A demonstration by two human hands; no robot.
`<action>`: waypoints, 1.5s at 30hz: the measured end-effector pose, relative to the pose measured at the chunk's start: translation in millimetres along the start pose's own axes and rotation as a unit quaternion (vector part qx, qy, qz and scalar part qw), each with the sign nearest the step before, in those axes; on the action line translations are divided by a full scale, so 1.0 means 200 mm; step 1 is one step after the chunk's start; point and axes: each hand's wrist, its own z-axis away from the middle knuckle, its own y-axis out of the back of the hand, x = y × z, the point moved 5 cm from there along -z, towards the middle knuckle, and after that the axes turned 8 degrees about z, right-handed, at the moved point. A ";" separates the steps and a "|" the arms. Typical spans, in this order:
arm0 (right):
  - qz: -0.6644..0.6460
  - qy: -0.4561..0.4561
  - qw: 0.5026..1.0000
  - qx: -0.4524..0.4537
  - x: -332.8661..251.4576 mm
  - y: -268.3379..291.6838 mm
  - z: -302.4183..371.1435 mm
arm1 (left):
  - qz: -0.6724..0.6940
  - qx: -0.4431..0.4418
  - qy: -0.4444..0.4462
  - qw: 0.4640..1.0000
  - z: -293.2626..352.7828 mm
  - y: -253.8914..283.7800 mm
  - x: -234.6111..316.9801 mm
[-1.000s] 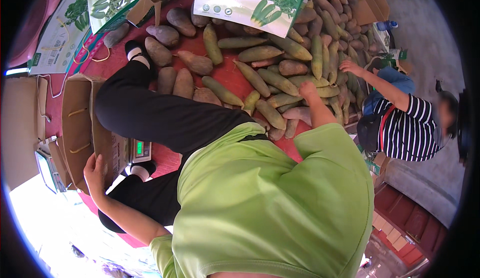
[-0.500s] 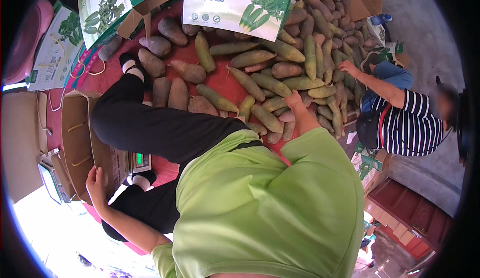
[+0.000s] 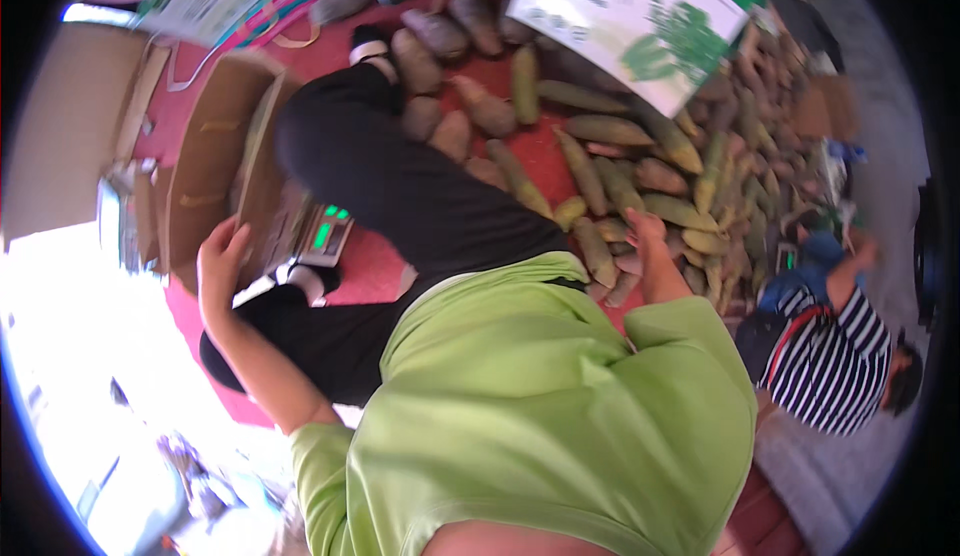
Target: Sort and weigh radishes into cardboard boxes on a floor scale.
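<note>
My left hand (image 3: 220,261) is at the near edge of an open brown cardboard box (image 3: 205,156), its fingers and thumb closed on the edge. Beside the box, partly beneath it as far as I can see, is a weighing scale (image 3: 325,236) with lit green digits. On the right, my right hand (image 3: 648,234) reaches into a pile of long green radishes. Its fingers close over the near end of one green radish (image 3: 618,184); the fingertips are partly hidden. More green radishes (image 3: 595,253) lie around that hand.
My black-trousered leg (image 3: 400,156) stretches between box and pile over red ground cover (image 3: 375,266). A white-and-green printed carton (image 3: 620,26) overhangs the pile's far side. Browner radishes (image 3: 415,61) lie loose near my foot. A co-worker in a striped shirt (image 3: 830,361) crouches at the right.
My view has swung, shifting most of the scene rightward. Both my hands keep about the same places at box and pile. The co-worker's arm has drawn back from the radishes.
</note>
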 end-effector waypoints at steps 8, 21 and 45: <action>0.063 -0.009 0.997 -0.036 -0.27 -0.02 0.23 | -0.026 0.068 -0.066 0.995 0.07 0.06 0.09; 0.189 0.108 0.976 -0.009 -0.70 0.14 0.53 | -0.064 0.116 -0.028 0.991 0.12 0.15 0.09; 0.036 0.475 0.853 -0.215 -1.82 -0.47 1.49 | -0.068 0.236 -0.006 0.969 0.18 0.28 0.09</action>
